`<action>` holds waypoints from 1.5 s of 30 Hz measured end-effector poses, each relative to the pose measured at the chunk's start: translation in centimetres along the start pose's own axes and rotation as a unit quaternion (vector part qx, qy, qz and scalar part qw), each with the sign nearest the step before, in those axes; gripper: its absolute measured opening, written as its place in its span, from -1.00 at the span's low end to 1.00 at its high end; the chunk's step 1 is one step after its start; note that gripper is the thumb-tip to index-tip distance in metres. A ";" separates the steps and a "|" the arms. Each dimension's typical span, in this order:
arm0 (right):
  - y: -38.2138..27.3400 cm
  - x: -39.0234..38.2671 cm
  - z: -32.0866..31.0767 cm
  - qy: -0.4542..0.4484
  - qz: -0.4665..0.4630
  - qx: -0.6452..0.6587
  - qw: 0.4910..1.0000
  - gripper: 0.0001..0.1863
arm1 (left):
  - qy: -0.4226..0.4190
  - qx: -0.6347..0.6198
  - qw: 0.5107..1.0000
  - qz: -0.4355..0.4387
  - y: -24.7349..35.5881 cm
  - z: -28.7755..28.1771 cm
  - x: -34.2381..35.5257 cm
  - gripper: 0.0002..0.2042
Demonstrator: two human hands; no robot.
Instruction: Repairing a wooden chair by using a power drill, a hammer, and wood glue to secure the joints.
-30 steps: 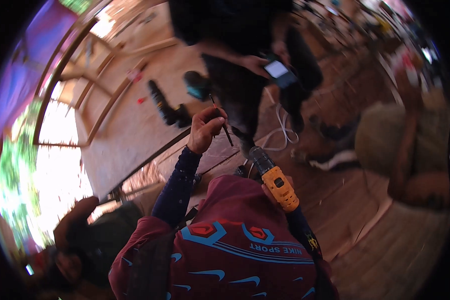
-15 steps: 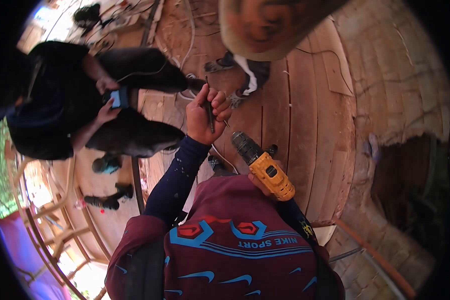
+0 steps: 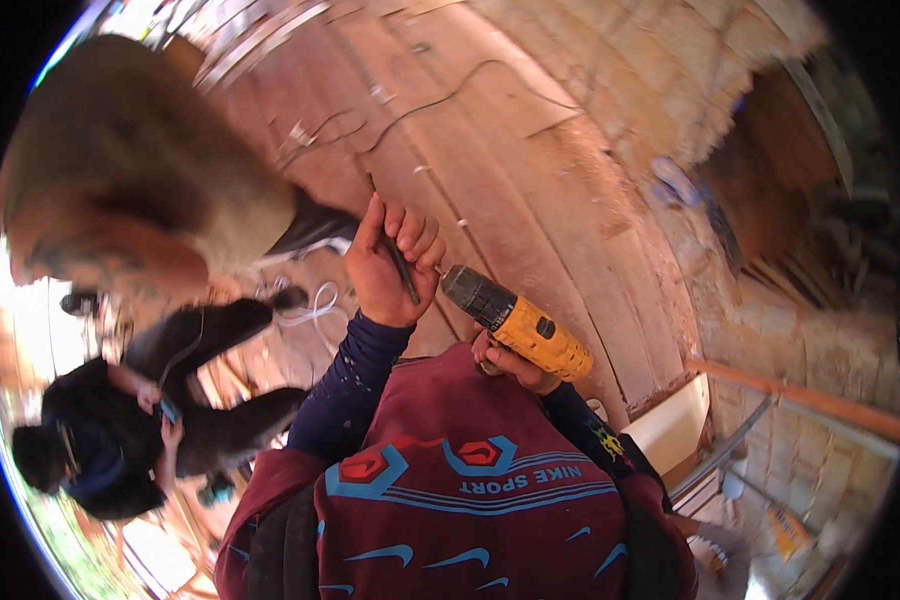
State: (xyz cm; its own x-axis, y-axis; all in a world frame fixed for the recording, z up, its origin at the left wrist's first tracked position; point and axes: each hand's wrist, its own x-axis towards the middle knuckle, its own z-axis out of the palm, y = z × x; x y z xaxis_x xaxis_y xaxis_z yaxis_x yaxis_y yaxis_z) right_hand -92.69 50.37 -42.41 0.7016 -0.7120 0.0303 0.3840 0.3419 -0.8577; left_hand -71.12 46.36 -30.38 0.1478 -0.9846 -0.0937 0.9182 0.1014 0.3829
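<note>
In front of my chest, my left hand (image 3: 395, 262) is closed with its thumb and fingers around a slim dark rod (image 3: 400, 268). One end sticks out above the fingertips, and the other lies across the palm; its exact kind I cannot make out. My right hand (image 3: 522, 366) grips a yellow and black cordless drill (image 3: 540, 338) by the handle. The drill's black chuck (image 3: 478, 292) points up and left, close to my left fingers. A thin tip shows at the chuck's nose, beside those fingers.
A person in a tan top (image 3: 150, 160) bends close at the upper left. Another person in dark clothes (image 3: 100, 430) sits at the lower left with a phone-like device. A dark cable (image 3: 470, 85) crosses the plank floor (image 3: 540, 210). An orange-brown rail (image 3: 800, 395) stands at the right.
My view has turned to the right. The person in tan now appears at the upper left, the seated person lower. Both hands keep their holds, and the drill's chuck sits nearer my left fingers.
</note>
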 end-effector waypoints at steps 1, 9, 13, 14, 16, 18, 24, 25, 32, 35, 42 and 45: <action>-1.2 0.3 -1.8 0.026 -0.013 -0.001 1.000 -0.85 | -0.025 0.015 0.999 -0.018 -1.9 0.7 1.7 -0.63; -7.7 3.5 -11.2 0.109 -0.077 0.209 0.969 -0.69 | -0.135 0.159 0.975 -0.079 -13.5 7.2 15.0 -0.64; -8.4 6.9 -16.4 0.068 -0.217 0.393 0.891 -0.55 | -0.234 0.262 0.929 -0.116 -19.0 8.0 21.0 -0.62; -8.6 7.2 -18.4 0.051 -0.239 0.417 0.875 -0.55 | -0.287 0.251 0.912 -0.150 -20.5 7.8 23.4 -0.62; -9.5 8.2 -22.0 0.025 -0.274 0.442 0.854 -0.55 | -0.324 0.231 0.893 -0.209 -23.9 9.0 27.5 -0.62; -9.6 9.3 -25.5 0.031 -0.319 0.427 0.845 -0.53 | -0.387 0.177 0.858 -0.289 -26.7 10.1 31.2 -0.61; -13.4 12.4 -33.3 0.033 -0.488 0.369 0.790 -0.51 | -0.524 0.157 0.760 -0.351 -36.6 16.1 40.6 -0.63; -14.0 12.4 -34.0 0.041 -0.494 0.365 0.788 -0.52 | -0.529 0.146 0.749 -0.371 -38.2 16.8 41.4 -0.62; -18.6 10.5 -44.1 0.048 -0.564 0.337 0.753 -0.54 | -0.452 0.122 0.778 -0.420 -50.3 19.5 47.2 -0.65; -20.2 7.0 -50.0 0.067 -0.562 0.338 0.752 -0.58 | -0.417 0.205 0.783 -0.415 -55.7 19.8 48.6 -0.72; -28.5 -4.5 -59.1 0.175 -0.463 0.357 0.792 -0.71 | -0.462 0.330 0.717 -0.404 -71.9 24.1 43.5 -0.62; -32.7 -8.2 -62.9 0.154 -0.473 0.362 0.788 -0.73 | -0.436 0.296 0.733 -0.431 -76.6 28.9 43.0 -0.63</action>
State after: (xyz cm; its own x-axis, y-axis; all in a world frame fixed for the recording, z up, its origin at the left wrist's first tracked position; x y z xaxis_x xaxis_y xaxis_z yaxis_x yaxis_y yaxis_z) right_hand -148.73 6.44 -46.94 -0.2405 -0.9355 0.2590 0.9682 -0.2503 -0.0051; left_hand -145.72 -7.84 -37.17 -0.9207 -0.3902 -0.0114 0.1741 -0.4366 0.8826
